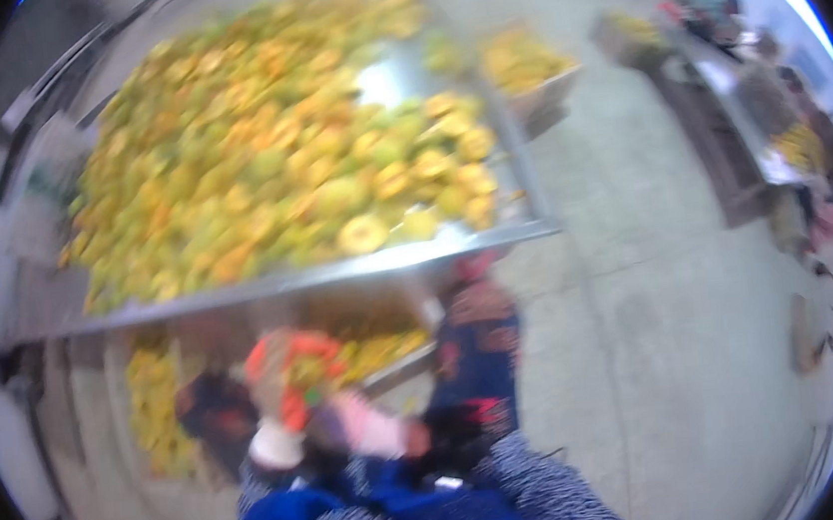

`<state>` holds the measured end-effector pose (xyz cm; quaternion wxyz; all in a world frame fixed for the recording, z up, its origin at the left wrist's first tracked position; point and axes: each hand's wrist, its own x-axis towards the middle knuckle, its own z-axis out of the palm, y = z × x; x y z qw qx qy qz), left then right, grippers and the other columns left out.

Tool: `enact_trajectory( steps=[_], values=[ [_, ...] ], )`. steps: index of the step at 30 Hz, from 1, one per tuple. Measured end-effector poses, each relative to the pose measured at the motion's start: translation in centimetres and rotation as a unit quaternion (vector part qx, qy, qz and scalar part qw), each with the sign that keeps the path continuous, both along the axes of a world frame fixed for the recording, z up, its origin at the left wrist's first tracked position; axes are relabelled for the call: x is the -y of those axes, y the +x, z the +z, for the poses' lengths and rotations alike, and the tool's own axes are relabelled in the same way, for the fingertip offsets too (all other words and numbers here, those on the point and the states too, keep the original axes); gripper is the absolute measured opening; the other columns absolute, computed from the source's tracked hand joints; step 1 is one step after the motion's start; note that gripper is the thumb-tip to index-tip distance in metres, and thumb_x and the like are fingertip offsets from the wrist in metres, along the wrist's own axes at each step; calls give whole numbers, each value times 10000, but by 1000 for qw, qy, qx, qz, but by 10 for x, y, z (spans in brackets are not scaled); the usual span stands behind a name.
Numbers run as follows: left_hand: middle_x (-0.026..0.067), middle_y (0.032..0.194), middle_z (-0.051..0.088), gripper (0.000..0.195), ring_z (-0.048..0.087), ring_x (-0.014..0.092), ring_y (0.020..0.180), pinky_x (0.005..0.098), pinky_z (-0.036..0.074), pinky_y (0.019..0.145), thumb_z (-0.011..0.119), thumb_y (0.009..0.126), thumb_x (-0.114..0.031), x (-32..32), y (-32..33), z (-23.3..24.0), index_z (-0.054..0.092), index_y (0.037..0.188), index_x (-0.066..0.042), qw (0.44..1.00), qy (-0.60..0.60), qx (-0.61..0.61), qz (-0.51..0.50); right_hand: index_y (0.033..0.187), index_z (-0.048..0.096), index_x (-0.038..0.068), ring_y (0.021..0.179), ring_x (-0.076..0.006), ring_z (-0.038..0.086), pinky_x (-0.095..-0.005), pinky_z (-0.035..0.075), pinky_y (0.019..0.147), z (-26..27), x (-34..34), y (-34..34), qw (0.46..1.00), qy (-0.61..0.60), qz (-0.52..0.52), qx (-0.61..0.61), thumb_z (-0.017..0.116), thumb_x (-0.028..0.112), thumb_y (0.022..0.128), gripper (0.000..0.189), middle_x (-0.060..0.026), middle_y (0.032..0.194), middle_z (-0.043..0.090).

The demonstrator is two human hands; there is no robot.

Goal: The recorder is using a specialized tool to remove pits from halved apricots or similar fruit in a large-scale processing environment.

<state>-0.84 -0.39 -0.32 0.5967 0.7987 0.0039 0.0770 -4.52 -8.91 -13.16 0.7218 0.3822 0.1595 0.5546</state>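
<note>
Low in front of me, my left hand (pixel 281 378), in an orange and pale glove with a white cuff, is closed around a yellow-green piece of fruit (pixel 310 369). My right hand (pixel 361 422), in a pink glove, is close beside it near a small green thing; blur hides its fingers and whether it grips anything. Both hands are below the near edge of a metal-rimmed table (pixel 386 261). A wide heap of yellow, green and orange fruit (pixel 248 156) covers much of the tabletop; some pieces are cut, with round hollows showing.
Under the table are a crate of yellow fruit (pixel 160 405) and another container of fruit (pixel 388 353). A box of fruit (pixel 530 68) stands beyond the table's right edge. Farther right are a long bench (pixel 704 127) and several people, blurred.
</note>
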Motion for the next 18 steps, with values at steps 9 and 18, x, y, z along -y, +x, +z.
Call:
enact_trajectory(
  steps=[9, 18],
  values=[
    [137, 751, 565, 425, 596, 294, 654, 379, 527, 532, 516, 958, -413, -2, 3, 5, 535, 812, -14, 968, -244, -8, -49, 1483, 240, 10, 1394, -220, 319, -349, 247, 1153, 7, 48, 16, 559, -359, -245, 706, 643, 127, 855, 755, -133, 1499, 331],
    [157, 1281, 569, 500, 522, 331, 1214, 506, 449, 1001, 460, 981, -467, -27, 30, -5, 541, 1247, -52, 724, -676, -139, -3, 1054, 564, 69, 503, -110, 509, -235, 395, 420, 72, 72, 66, 925, -202, -87, 310, 559, 405, 926, 359, -7, 669, 534]
  ],
)
